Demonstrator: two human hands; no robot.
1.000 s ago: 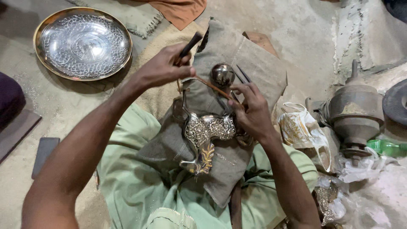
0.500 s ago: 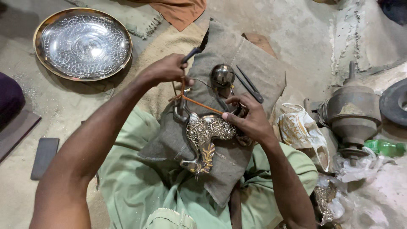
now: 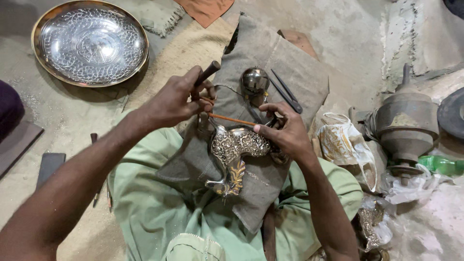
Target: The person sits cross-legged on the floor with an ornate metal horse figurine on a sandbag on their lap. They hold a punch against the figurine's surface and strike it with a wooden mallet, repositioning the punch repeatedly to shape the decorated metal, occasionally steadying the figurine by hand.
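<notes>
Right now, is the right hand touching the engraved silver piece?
Touching. The head view shows the right hand with fingers wrapped over the top edge of the engraved silver piece, no gap.

From my remote view I see a white plastic bag (image 3: 345,147) with yellowish print, crumpled on the floor just beside the grey cushion. A green plastic bottle (image 3: 442,165) lies farther right; its label, if any, is probably hidden. No signs or screens.
</notes>
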